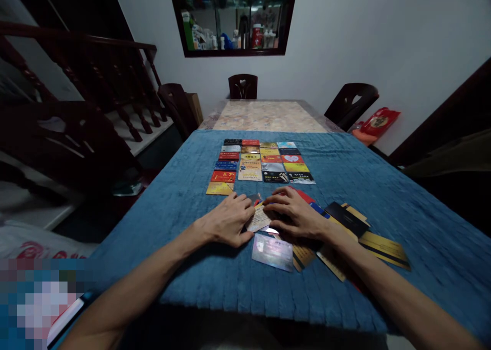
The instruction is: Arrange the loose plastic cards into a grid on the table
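Observation:
Both my hands rest on a loose heap of cards (345,232) on a blue cloth (184,207) over the table. My left hand (228,219) has its fingers curled on a pale cream card (259,220) at the heap's left edge. My right hand (295,212) lies flat, fingers stretched out, on the cards beside it. A shiny silver card (273,252) lies just in front of my hands. Beyond them, several cards are laid out in neat columns (261,163).
Bare patterned tabletop (268,116) shows past the cloth. Dark chairs stand at the far end (243,86), far right (351,103) and left (178,107). A wooden stair rail (95,74) runs on the left. A red bag (378,122) sits by the right wall.

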Demonstrator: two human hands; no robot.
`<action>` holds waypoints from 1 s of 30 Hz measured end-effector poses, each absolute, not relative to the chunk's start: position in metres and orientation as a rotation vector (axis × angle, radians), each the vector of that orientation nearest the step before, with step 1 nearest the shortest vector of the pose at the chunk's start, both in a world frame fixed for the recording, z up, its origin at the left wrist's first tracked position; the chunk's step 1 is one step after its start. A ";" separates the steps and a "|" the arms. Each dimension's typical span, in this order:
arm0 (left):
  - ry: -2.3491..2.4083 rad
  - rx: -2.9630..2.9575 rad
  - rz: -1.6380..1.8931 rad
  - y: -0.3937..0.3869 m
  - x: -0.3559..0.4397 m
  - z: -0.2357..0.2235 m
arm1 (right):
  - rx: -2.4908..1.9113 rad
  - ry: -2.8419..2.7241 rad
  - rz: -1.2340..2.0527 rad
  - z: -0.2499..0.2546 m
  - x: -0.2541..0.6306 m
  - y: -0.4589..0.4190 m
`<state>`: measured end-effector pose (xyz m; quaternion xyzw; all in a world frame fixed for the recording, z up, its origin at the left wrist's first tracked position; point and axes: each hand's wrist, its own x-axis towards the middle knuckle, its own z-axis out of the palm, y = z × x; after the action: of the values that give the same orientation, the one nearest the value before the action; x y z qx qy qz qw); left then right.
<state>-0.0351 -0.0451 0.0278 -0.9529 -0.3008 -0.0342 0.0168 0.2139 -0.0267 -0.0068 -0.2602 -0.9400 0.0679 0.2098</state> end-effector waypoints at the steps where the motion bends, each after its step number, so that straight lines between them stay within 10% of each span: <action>1: -0.933 -2.960 -0.097 -0.045 -0.035 0.028 | -0.719 -2.616 0.193 -0.007 0.214 -0.027; 30: -0.948 -3.172 -0.315 -0.032 -0.048 0.031 | -0.568 -2.439 0.027 -0.018 0.208 -0.023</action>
<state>-0.0476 -0.0319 0.0310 -0.9498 -0.2837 -0.0943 -0.0920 0.2083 -0.0227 -0.0182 -0.2154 -0.9250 0.0102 0.3130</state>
